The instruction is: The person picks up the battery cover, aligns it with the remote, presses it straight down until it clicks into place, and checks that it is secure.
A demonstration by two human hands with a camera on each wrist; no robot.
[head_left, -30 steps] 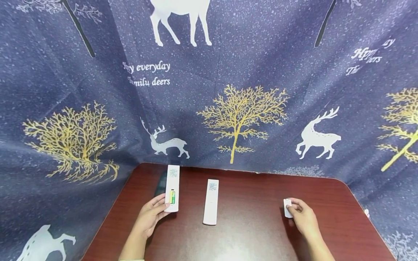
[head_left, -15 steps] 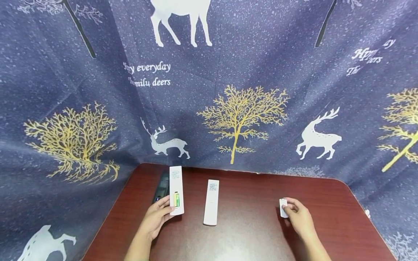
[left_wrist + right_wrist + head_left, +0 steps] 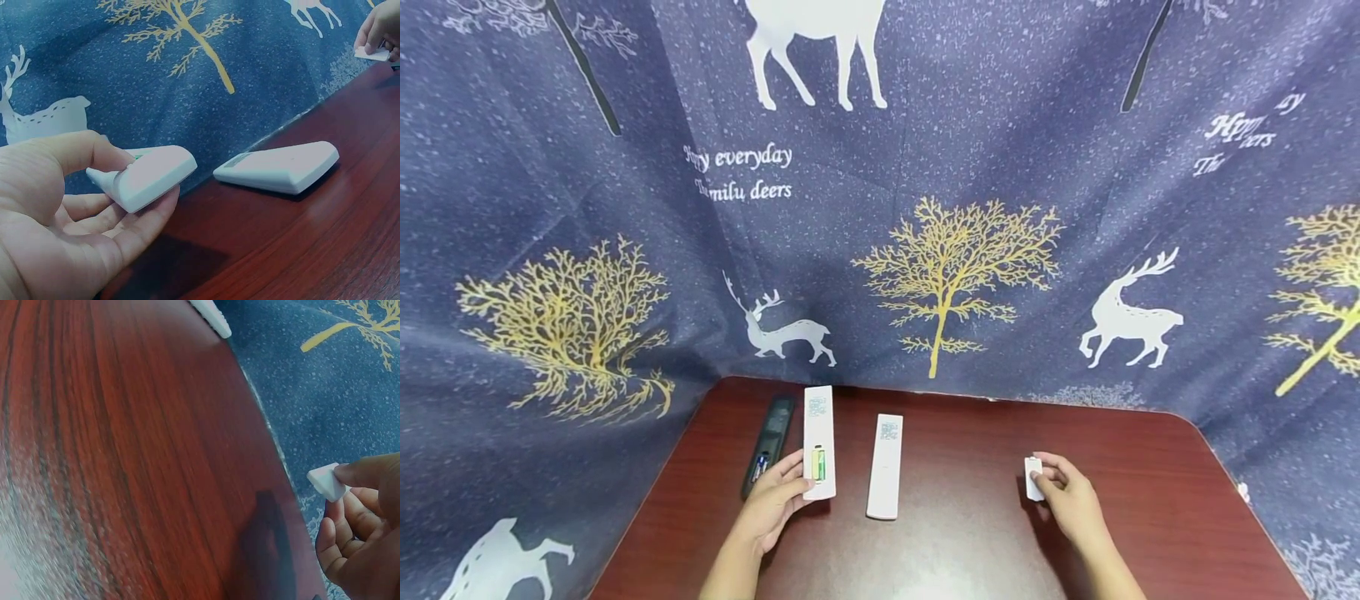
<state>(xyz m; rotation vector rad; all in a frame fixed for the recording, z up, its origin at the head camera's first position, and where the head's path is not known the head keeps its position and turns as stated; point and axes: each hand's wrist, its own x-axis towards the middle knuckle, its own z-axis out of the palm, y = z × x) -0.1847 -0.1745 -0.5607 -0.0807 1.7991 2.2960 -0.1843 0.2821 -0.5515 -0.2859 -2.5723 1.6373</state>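
My left hand (image 3: 771,504) grips a white remote control (image 3: 819,417) by its lower end, back side up, thumb on top and fingers beneath. Its battery compartment lies uncovered, with green and yellow batteries (image 3: 818,465) inside. In the left wrist view the remote (image 3: 159,178) is held above the table. Over at the right, my right hand (image 3: 1071,500) pinches a small white battery cover (image 3: 1033,479) between thumb and fingers. The right wrist view shows this cover (image 3: 328,481) raised off the table, its shadow below.
A second white remote (image 3: 885,467) lies back up, mid-table. Left of the held remote, a black remote (image 3: 775,433) lies with a blue battery (image 3: 762,465) showing. The brown wooden table (image 3: 955,500) ends at a dark blue curtain (image 3: 1000,150) printed with deer and trees.
My left hand has carried the white remote rightward and slightly toward me, uncovering more of the black remote. My right hand has moved left with the battery cover.
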